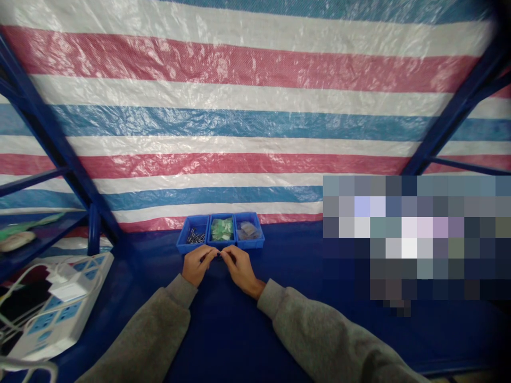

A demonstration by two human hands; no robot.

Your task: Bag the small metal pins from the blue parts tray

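My left hand (198,264) and my right hand (242,270) meet fingertip to fingertip over the blue table, just in front of three small blue bins. Both are closed in a pinch around something small and dark between them, too small to name. Closest to my left hand is the left bin (181,242), with several thin dark and silvery pieces (196,235) in it. The middle bin (222,244) holds green and white packets (222,229). Clear plastic bags (248,231) lie in the right bin (251,244).
At the left lies a large white power strip (75,324) with a white charger (66,282) and cables. Blue metal posts (59,127) slant up at both sides. A striped plastic sheet (247,122) hangs behind the table (235,335). The right side is pixelated.
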